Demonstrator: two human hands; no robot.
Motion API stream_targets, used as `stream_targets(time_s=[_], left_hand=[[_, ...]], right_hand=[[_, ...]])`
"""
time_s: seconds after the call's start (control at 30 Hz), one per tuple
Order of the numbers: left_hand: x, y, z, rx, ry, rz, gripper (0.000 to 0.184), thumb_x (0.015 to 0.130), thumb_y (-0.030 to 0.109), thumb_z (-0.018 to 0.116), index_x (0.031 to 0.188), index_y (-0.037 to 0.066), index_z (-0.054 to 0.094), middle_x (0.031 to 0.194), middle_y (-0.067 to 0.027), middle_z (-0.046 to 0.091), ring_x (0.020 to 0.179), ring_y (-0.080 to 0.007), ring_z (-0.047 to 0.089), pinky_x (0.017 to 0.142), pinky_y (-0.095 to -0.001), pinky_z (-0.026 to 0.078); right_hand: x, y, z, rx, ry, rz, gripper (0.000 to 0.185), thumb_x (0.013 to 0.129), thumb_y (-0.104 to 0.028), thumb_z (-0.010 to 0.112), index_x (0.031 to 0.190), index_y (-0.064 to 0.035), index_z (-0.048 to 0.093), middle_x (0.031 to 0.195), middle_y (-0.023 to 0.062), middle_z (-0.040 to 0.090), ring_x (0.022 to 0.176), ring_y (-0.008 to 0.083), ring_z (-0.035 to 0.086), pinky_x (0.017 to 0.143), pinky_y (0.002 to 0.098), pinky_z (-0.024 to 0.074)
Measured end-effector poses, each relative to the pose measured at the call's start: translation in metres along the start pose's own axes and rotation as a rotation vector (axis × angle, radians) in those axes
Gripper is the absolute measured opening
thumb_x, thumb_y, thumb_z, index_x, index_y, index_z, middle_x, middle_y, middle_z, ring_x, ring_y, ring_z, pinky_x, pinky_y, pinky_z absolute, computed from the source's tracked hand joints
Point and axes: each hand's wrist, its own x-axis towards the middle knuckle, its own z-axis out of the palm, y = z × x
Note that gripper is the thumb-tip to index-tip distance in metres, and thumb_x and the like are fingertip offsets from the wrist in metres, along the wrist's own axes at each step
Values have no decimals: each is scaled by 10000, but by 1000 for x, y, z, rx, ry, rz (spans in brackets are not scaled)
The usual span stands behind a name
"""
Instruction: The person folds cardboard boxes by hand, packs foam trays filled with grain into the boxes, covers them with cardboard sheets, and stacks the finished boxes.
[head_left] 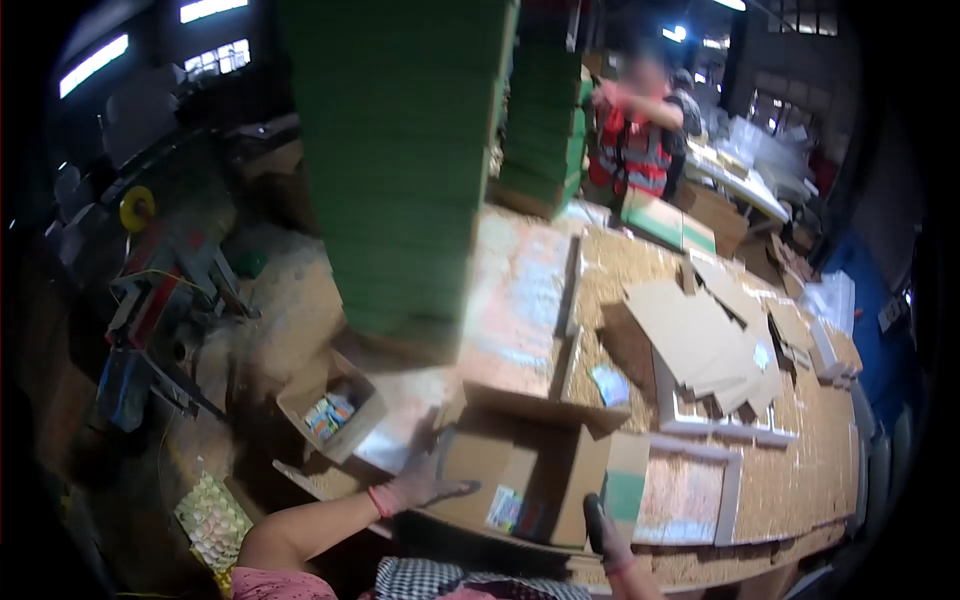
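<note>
The open box (510, 440) is sitting at the near edge of the table (790, 560), right in front of the person, and its mouth is facing up, so the eyes above are looking straight in. The left hand (425, 487) is touching the box's left side, and its thumb and fingers are standing apart. The right hand (603, 530) is resting at the right side with dark fingertips pointing up, but the thumb is not showing well, so I cannot tell if it is pinching the wall. With one hand on each side, the two are likely stopping the box from sliding or tipping. A small printed packet (505, 508) is lying flat on the box floor, where the walls are likely stopping it from slipping off. Left of the box, a smaller box (350, 440) is holding a bunch of bright packets (330, 415), and it is standing near enough for the left hand to reach. Flat brown sheets (690, 340) are lying in a loose pile toward the table's right edge, maybe so that they are leaving the front free for the box
</note>
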Motion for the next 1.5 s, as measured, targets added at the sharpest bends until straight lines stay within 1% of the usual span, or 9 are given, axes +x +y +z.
stream_targets(time_s=[0.17,0.3,0.53,0.6,0.73,1.07,1.13,1.3,1.5], left_hand=[[52,23,-38,-290,-290,-43,897,871,430,643,1494,-3,164,1517,-279,224,1412,-348,267,1121,-390,279],[161,92,-156,-397,17,763,664,941,98,506,1498,-14,162,1516,-156,309,1389,-225,329,1133,-340,284],[242,148,-479,294,1656,753,415,960,143,534,1352,16,481,1382,-174,457,1243,-191,472,1054,-330,389],[238,137,-519,-593,556,577,391,930,127,606,1284,-10,512,1260,-142,557,1159,-168,535,1001,-312,443],[262,98,-533,-167,694,677,409,887,97,668,1243,-20,503,1183,-112,601,1061,-154,582,927,-273,487],[238,102,-491,-93,1043,628,729,911,169,635,1426,-81,184,1293,-265,469,1175,-316,520,989,-389,420],[219,100,-440,436,1576,630,679,933,188,606,1397,-112,212,1244,-309,453,1164,-367,521,984,-423,423],[100,16,-183,-887,547,426,756,949,243,575,1491,-28,123,1545,-182,201,1422,-271,226,1150,-369,196],[169,-113,-38,-2131,650,-653,638,963,514,388,1488,180,251,1497,-35,321,1354,-186,305,1095,-357,219]], right_hand=[[44,33,-15,483,331,164,875,854,-150,672,1516,-55,108,1309,151,487,1179,244,502,973,377,460],[117,-30,-160,107,243,-691,720,973,-546,373,1416,22,387,1454,148,420,1408,252,275,1179,414,153],[285,-453,-163,434,-658,-880,603,984,-441,406,1400,-5,401,1413,157,464,1335,286,393,1135,437,272],[322,-508,-117,379,-883,-818,571,987,-411,416,1395,-13,405,1401,159,476,1313,295,426,1122,444,306],[370,-531,-21,288,-854,-775,451,999,-348,395,1305,-27,481,1303,160,539,1204,283,512,1055,426,397],[449,-513,92,443,-411,-435,474,915,-488,555,1107,-59,611,1017,59,639,922,194,608,794,345,513],[396,-507,114,195,-114,-782,484,936,-452,515,1210,-55,558,1140,73,592,1046,206,558,897,353,463],[386,-549,51,-1640,842,-2182,466,987,-126,412,1437,-14,362,1464,152,399,1358,246,372,1137,372,284],[405,-460,-29,-1273,454,-981,541,960,-173,480,1455,-14,330,1496,162,357,1391,292,325,1147,384,271]])
